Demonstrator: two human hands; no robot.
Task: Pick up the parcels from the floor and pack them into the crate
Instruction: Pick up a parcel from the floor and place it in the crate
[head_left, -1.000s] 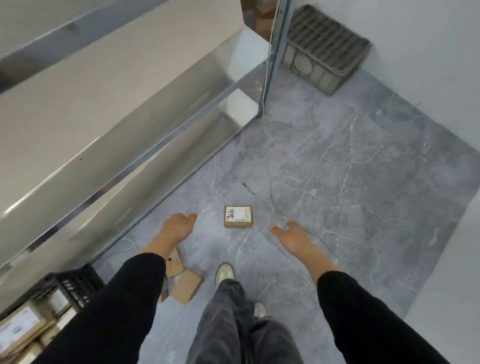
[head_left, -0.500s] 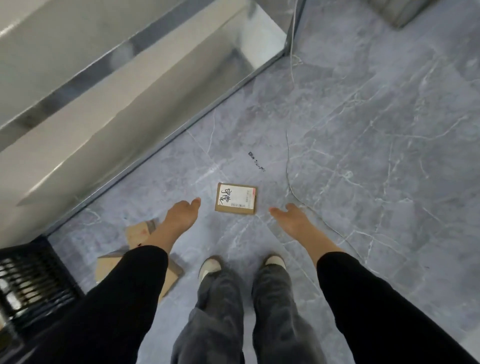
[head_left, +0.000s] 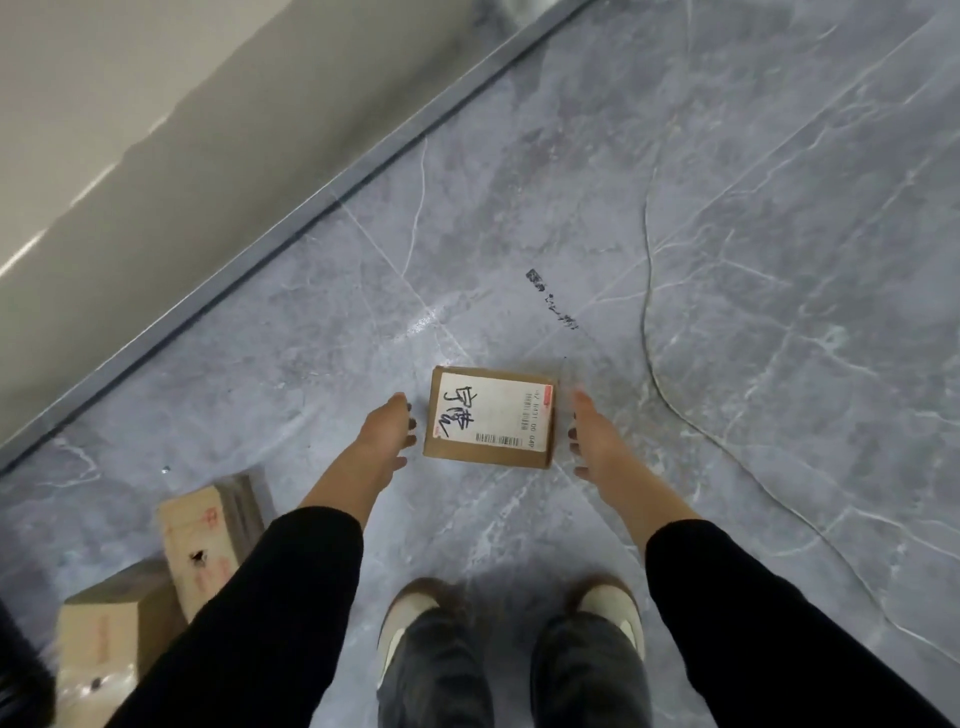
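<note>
Parcel (head_left: 491, 415), a small brown cardboard box, lies flat on the grey marbled floor (head_left: 779, 234) just ahead of the person's shoes (head_left: 410, 618), label up. Its long axis runs left to right, so its two short ends face the two hands. The left hand (head_left: 387, 439) hangs just beside the parcel's left end and the right hand (head_left: 597, 441) just beside its right end. Both are open, fingers loosely spread, palms turned inward toward the box, and neither touches the cardboard. The gaps look about even, the left perhaps a shade smaller. The parcel sits squarely between the palms, so I judge the coming move to be a plain inward squeeze on the short ends, then a lift.

A white shipping label (head_left: 493, 415) covers most of the parcel's top. Its left half bears large handwritten characters in black marker, which I cannot read with confidence. A barcode runs along its near edge, and small print runs sideways down its right part, too blurred to make out. A red mark sits at its far right corner.

Two more cardboard boxes (head_left: 197, 540) lie well to the near left of the parcel, with faint red printing that is illegible. A thin cable (head_left: 652, 358) trails across the floor to the parcel's right. A dark scuff (head_left: 550, 299) marks the floor beyond it. No crate shows plainly.
</note>
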